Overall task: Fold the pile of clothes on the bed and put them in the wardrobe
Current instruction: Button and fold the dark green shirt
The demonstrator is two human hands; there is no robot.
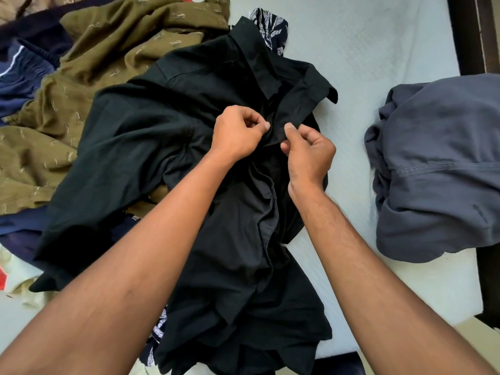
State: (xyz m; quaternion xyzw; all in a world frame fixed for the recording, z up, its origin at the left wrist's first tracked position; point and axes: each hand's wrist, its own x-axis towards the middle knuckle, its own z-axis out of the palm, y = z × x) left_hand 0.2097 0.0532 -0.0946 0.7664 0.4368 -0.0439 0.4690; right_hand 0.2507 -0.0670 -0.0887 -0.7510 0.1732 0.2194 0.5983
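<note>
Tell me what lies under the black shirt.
Under the black shirt, edges poke out: the olive patterned garment at left, a navy leaf-print cloth at top, and the pale mattress at right. Whatever lies beneath its middle is covered.

Bare left hand [238, 133] and right hand [308, 155]; forearms [151, 239] bare, lightly haired.
</note>
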